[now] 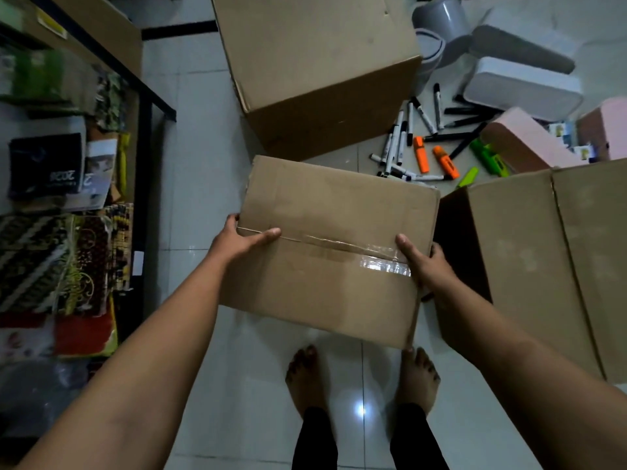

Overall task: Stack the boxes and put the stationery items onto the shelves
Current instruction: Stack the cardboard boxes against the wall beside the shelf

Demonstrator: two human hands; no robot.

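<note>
A taped cardboard box point(336, 232) is held above the floor in front of me. My left hand point(242, 240) grips its left edge, thumb lying on top along the tape. My right hand point(425, 266) grips the right edge, thumb on the clear tape. A larger cardboard box point(315, 62) stands on the tiles beyond it. Another big box point(556, 259) stands at the right. Loose markers point(407, 137) and orange and green highlighters point(444, 161) lie scattered on the floor between them. The metal shelf unit point(146, 137) stands at the left.
The shelves at the left hold books, patterned packets point(61, 262) and a cardboard box point(91, 25). Grey bins point(441, 18), white containers point(522, 86) and pink containers point(522, 144) lie at the far right. My bare feet point(305, 378) stand on the white tiled floor.
</note>
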